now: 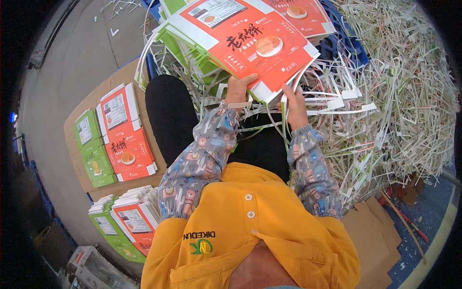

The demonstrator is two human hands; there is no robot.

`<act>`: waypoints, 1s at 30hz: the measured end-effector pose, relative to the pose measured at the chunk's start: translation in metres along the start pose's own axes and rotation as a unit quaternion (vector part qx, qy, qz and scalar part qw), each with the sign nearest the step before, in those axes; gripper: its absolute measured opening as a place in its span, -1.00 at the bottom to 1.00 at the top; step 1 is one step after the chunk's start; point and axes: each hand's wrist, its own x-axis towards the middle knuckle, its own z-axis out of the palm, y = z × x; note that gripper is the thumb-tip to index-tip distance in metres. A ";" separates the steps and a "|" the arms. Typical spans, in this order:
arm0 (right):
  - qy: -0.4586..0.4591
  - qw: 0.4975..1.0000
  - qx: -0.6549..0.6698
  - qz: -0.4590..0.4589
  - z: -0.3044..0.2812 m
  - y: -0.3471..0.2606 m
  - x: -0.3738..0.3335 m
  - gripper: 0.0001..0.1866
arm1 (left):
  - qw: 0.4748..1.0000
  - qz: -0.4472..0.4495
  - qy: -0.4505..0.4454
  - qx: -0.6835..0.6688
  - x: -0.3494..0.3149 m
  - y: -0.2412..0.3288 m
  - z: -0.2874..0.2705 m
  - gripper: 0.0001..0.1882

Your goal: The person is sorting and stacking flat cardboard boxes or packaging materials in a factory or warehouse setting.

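A stack of flat red-and-white printed carton blanks (250, 41) lies tilted over my knees, with a picture of round cakes on top. My left hand (238, 91) is closed on its near edge, thumb on the printed face and fingers underneath. By the near right corner my right hand (295, 108) is closed around a thin white-and-green paper strip (302, 72) that runs along the blanks' edge. Its fingertips are partly hidden. Green carton blanks (190, 55) stick out beneath and to the left of the red ones.
Shredded paper strips (404, 86) form a big heap at right. Red blanks (126, 132) and green blanks (95, 156) lie on brown cardboard (79, 115) at left, above further stacks (134, 219). A blue crate (353, 43) stands behind; flattened cardboard (370, 241) lies lower right.
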 end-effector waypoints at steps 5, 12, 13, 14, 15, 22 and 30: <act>0.023 0.998 -0.056 -0.029 -0.003 0.012 0.018 -0.76 | 0.999 0.034 -0.011 0.002 0.005 -0.008 -0.004 -0.68; 0.054 0.981 -0.155 -0.104 -0.004 0.022 0.028 -0.78 | 0.995 0.058 0.006 0.081 0.000 -0.006 -0.005 -0.74; 0.023 0.995 -0.090 -0.035 0.005 0.012 0.016 -0.79 | 0.996 0.057 0.003 0.075 -0.001 -0.005 -0.008 -0.74; -0.005 0.999 -0.024 0.032 0.009 0.005 0.010 -0.80 | 0.996 0.055 -0.004 0.069 0.000 -0.004 -0.007 -0.74; -0.005 0.999 -0.024 0.032 0.008 0.005 0.010 -0.80 | 0.996 0.055 -0.004 0.069 0.001 -0.004 -0.006 -0.74; -0.059 0.998 -0.021 -0.030 0.014 -0.006 0.000 -0.86 | 0.997 0.040 0.059 0.022 -0.001 0.009 -0.003 -0.71; 0.067 0.939 -0.316 -0.116 -0.044 0.005 0.013 -0.92 | 0.995 0.058 0.070 -0.048 0.023 0.048 -0.050 -0.67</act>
